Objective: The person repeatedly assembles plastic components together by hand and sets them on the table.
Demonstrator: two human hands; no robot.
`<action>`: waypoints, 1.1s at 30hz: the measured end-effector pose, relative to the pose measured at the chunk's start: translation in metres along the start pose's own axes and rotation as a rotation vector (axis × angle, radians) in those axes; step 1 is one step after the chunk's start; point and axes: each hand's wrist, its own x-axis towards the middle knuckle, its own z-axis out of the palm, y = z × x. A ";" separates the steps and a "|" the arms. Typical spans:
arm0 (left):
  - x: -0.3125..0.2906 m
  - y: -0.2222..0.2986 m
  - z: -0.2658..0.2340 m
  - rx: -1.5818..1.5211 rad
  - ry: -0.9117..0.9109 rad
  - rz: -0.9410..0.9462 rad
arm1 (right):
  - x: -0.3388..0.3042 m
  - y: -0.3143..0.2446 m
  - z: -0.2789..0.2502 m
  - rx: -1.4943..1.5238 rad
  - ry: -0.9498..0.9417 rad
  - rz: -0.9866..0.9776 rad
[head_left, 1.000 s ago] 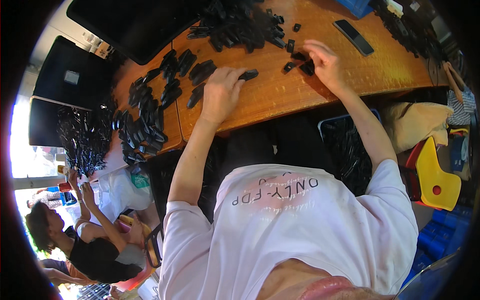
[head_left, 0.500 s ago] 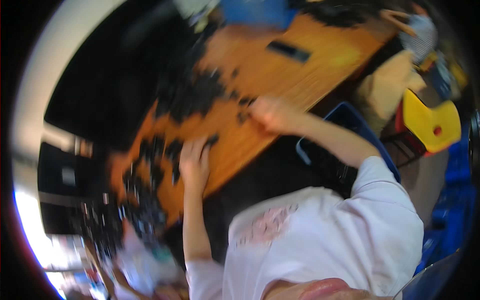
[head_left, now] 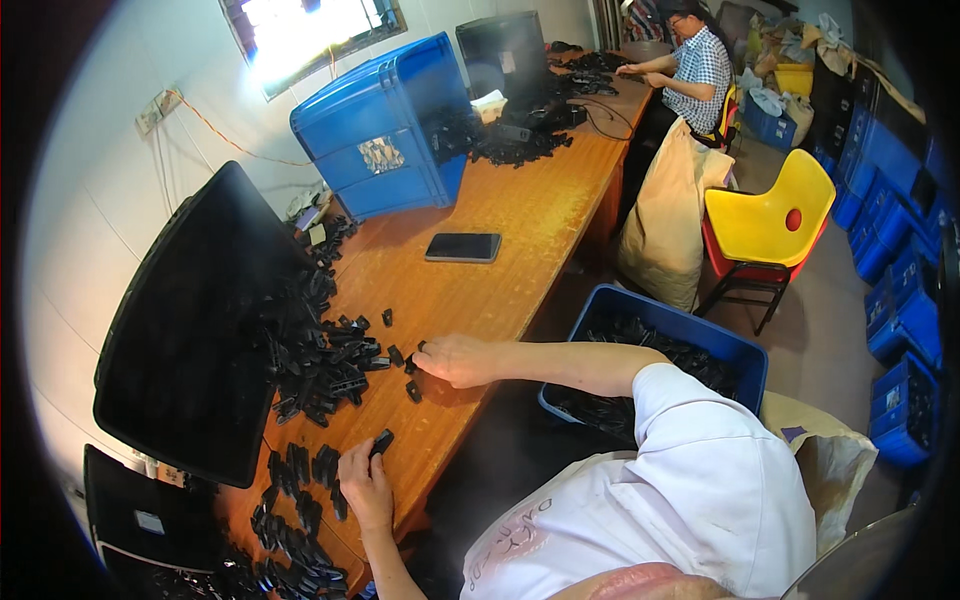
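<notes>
My left hand is over the near part of the wooden table, its fingers closed on a small black plastic piece that sticks out past the fingertips. Farther along the table edge, my right hand has its fingers curled at another black piece, mostly hidden by them. Loose black pieces lie just beside those fingers, one slightly nearer to me. Left of the right hand spreads a big heap of such pieces. Rows of dark pieces lie beside my left hand.
A black tipped container stands behind the heap. Beyond it are a blue bin on its side and a phone. A blue tub of black parts sits below my right arm. A yellow chair, sack and seated person are farther off.
The view has swung and turned from blurred to sharp, showing more of the far table and room. Both hands stay at the table near the black pieces.
</notes>
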 end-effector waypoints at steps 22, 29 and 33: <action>-0.001 0.002 -0.001 -0.022 -0.009 -0.005 | 0.003 -0.013 0.026 0.105 0.176 -0.002; -0.013 -0.005 -0.006 -0.054 0.005 0.000 | -0.007 -0.055 0.011 0.432 -0.094 0.009; 0.004 -0.006 0.004 -0.019 0.019 0.046 | -0.003 -0.032 0.006 0.338 -0.166 -0.043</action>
